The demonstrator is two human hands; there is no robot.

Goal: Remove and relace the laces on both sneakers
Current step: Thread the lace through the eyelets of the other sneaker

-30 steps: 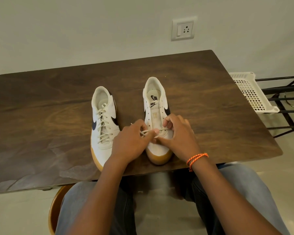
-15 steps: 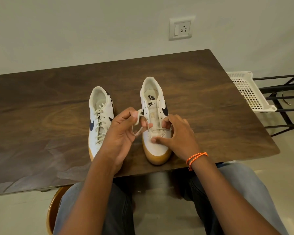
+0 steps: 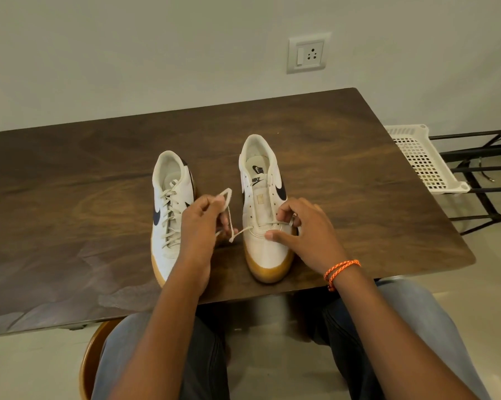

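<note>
Left hand (image 3: pixel 203 226) pinches the lace (image 3: pixel 227 197) up to draw slack; right hand (image 3: pixel 298 226), fingers curled (thumb pressing), steadies the right sneaker (image 3: pixel 265 246) against the pull.

Two white sneakers with tan soles stand side by side on the dark wooden worktop (image 3: pixel 344 157), toes toward the seated person: the left sneaker (image 3: pixel 171 215) is fully laced, while the right sneaker (image 3: pixel 265 209) has its lace (image 3: pixel 253 227) only through the lowest eyelets. The left hand (image 3: pixel 201 226) pinches a loop of that lace, raised just beside the shoe. The right hand (image 3: pixel 304 229), an orange cord bracelet (image 3: pixel 340 269) at its wrist, holds the toe end, thumb on the toe and fingers (image 3: pixel 285 209) curled at the lace.
</note>
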